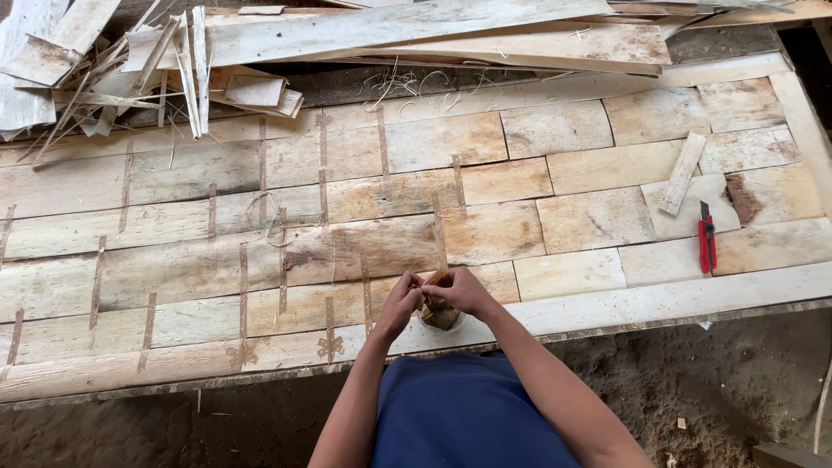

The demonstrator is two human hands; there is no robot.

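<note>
Both my hands meet at the near edge of a large sheet of wood veneer pieces [555, 217] laid side by side. My left hand [401, 299] and my right hand [462, 290] pinch a strip of brown tape [441, 256] that runs up over a seam. Under my hands sits a small roll of brown tape [443, 317]. Several brown tape strips [243, 277] cross the joints on the left half of the sheet.
A red utility knife [707, 241] lies on the veneer at the right, near a loose small wood strip [682, 173]. A heap of veneer scraps and long boards [173, 61] fills the far side. Bare earth floor [719, 390] lies below the table edge.
</note>
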